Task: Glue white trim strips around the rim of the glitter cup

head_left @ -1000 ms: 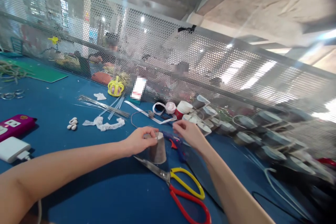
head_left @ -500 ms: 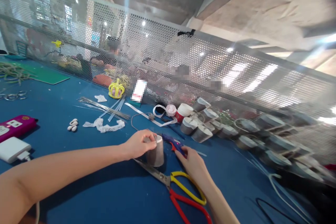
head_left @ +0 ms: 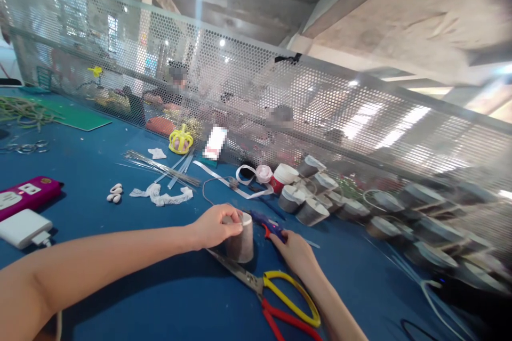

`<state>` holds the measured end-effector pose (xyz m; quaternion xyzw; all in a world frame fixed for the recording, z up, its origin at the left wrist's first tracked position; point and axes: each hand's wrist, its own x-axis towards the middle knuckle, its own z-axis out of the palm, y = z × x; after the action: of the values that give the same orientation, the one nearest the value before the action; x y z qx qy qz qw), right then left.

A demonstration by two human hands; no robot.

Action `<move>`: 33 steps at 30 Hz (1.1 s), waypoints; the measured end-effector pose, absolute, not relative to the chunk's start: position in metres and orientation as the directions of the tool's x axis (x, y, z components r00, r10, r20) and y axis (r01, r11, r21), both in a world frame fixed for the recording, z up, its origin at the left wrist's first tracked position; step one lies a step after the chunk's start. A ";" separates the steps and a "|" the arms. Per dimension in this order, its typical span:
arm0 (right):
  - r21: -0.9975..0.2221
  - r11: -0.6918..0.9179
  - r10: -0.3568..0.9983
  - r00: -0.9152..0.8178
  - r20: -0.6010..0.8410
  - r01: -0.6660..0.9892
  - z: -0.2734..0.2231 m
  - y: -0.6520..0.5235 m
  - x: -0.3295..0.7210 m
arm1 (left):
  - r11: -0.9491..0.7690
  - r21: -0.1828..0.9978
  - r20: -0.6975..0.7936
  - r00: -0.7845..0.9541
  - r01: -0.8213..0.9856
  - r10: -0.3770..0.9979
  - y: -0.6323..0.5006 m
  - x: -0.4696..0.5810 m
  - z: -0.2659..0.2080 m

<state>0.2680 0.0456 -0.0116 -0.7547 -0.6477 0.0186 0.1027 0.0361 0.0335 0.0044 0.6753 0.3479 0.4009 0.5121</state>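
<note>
My left hand (head_left: 218, 228) pinches the upper rim of a small grey cup (head_left: 242, 249) with a white edge, which stands on the blue table. In my right hand (head_left: 295, 251) is a blue hot glue gun (head_left: 272, 227) with a red trigger, its nozzle pointing left toward the far side of the cup. Whether the nozzle touches the cup is hard to make out. A clear glue stick (head_left: 314, 244) juts from the gun's back end. Large scissors (head_left: 253, 280) with one yellow and one red handle lie in front of the cup, their blades partly behind my left forearm.
Many similar grey cups (head_left: 312, 212) lie at the right. Toward the back sit white ribbon (head_left: 218, 173), metal wires (head_left: 164, 168), a yellow crown-shaped piece (head_left: 181, 141) and a phone (head_left: 215, 143). A magenta device (head_left: 32, 197) and white charger (head_left: 26, 227) rest left. A perforated metal screen (head_left: 240, 85) borders the table.
The whole view has shifted slightly, so things appear a little lower and farther right. Both hands keep their holds on the cup and the glue gun.
</note>
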 end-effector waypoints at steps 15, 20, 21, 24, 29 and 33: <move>-0.569 -0.221 0.945 0.318 0.076 0.792 0.011 0.037 0.268 | -0.264 0.962 0.209 0.441 0.066 0.873 0.041 0.035 -0.002; -0.893 -0.085 0.967 0.252 0.033 0.441 0.033 0.004 0.250 | -0.246 0.969 0.215 0.449 0.013 0.867 0.042 0.036 -0.008; -0.903 -0.065 0.974 0.225 0.036 0.424 0.034 -0.003 0.244 | -0.240 0.971 0.215 0.455 -0.003 0.864 0.042 0.036 -0.009; -0.889 0.016 0.989 0.124 0.082 0.458 0.032 -0.017 0.229 | -0.237 0.970 0.234 0.457 -0.052 0.858 0.041 0.036 -0.009; -0.752 0.096 0.982 0.062 0.179 0.652 0.018 -0.024 0.227 | -0.183 0.969 0.237 0.417 -0.165 0.878 0.044 0.036 -0.010; -0.653 0.178 0.971 -0.022 0.239 0.736 0.020 -0.025 0.235 | -0.170 0.972 0.224 0.406 -0.164 0.886 0.046 0.036 -0.012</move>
<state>0.2347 -0.0246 0.0198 -0.6161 -0.6926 0.1773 0.3306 0.0358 0.0456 -0.0120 0.6123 0.2946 0.4584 0.5728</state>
